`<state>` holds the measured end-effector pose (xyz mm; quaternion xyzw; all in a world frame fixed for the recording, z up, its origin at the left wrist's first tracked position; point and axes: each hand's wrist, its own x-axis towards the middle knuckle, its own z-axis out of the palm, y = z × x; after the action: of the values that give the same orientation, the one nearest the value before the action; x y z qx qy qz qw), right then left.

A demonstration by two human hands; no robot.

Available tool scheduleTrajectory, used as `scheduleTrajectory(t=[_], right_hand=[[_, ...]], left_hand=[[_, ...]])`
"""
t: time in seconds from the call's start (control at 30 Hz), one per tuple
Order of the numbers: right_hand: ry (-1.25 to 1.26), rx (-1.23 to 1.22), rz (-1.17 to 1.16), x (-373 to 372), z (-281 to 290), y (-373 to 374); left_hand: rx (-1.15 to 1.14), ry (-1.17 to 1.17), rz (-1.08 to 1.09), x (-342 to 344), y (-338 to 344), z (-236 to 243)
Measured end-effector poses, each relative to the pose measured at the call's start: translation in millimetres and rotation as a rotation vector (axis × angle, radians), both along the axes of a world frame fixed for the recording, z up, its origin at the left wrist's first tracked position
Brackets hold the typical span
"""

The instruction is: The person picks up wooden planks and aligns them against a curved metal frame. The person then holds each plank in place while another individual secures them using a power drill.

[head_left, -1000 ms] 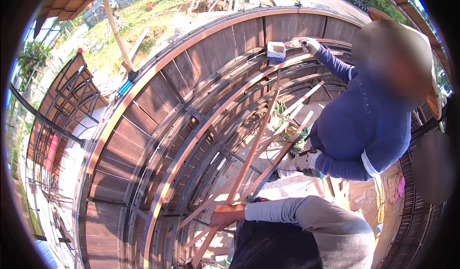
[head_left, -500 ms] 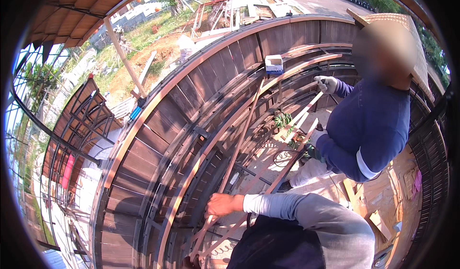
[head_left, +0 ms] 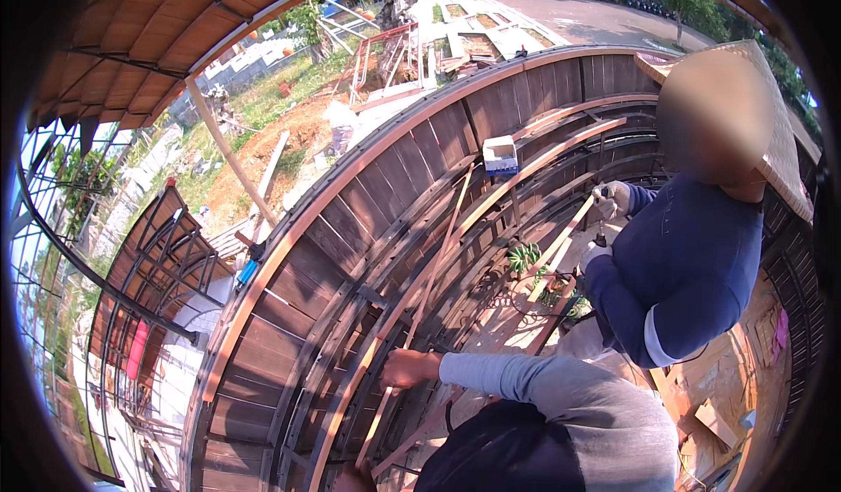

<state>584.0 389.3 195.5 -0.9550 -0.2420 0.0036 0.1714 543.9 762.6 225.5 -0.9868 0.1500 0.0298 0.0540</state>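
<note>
A long, thin wooden strip [head_left: 435, 269] slants along the curved bench frame, its far end near a white and blue box [head_left: 500, 155]. My right hand [head_left: 410, 368], bare below a grey sleeve, is closed around the strip partway along it. At the lower edge, my left hand [head_left: 355, 476] is partly cut off and in shadow, with its fingers bent at the strip's near end. A curved wooden slat [head_left: 350, 382] on the dark metal frame runs just left of both hands.
A co-worker [head_left: 692, 255] in a blue top and woven hat stands at the right, gloved hands holding a wooden piece [head_left: 569, 229] and a dark tool. A curved plank wall [head_left: 342, 238] encloses us. Potted leaves [head_left: 524, 257] and wood offcuts [head_left: 717, 424] lie lower.
My view has tilted up, so the scene sits lower. The strip has turned and shows a narrower face, still in my hands. The co-worker's two gloved hands have come closer together.
</note>
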Motion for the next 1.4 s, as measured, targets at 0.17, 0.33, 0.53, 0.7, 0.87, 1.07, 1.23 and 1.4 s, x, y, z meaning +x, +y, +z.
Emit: scheduleTrajectory(t=[0.17, 0.33, 0.53, 0.7, 0.87, 1.07, 1.23, 1.4], right_hand=[[-0.007, -0.067, -0.037, 15.1, -11.6, -7.7], [-0.234, 0.052, -0.122, 28.7, -43.7, -21.6], [-0.215, 0.276, -0.21, 16.0, -32.1, -14.0], [-0.145, 0.394, -0.293, -42.4, -48.1, -27.8], [0.079, 0.331, -0.459, -99.0, -66.9, -46.0], [0.116, 0.315, -0.546, -133.0, -82.3, -64.6], [0.088, 0.29, -0.625, -138.9, -84.0, -70.3], [0.119, 0.281, -0.629, -143.5, -78.6, -73.6]], left_hand=[[-0.048, -0.002, -0.034, 26.8, 0.2, -29.3], [-0.16, -0.069, -0.01, 68.9, -21.6, -41.4], [-0.268, -0.122, -0.101, 110.4, -11.8, -48.6], [-0.251, -0.166, -0.043, 130.2, -15.1, -44.4], [-0.316, -0.187, -0.075, 147.4, -4.8, -55.8], [-0.335, -0.187, -0.161, 164.0, -15.1, -60.5], [-0.229, -0.19, -0.17, 189.1, -40.7, -66.4], [-0.331, -0.198, -0.254, 223.1, -57.7, -95.4]])
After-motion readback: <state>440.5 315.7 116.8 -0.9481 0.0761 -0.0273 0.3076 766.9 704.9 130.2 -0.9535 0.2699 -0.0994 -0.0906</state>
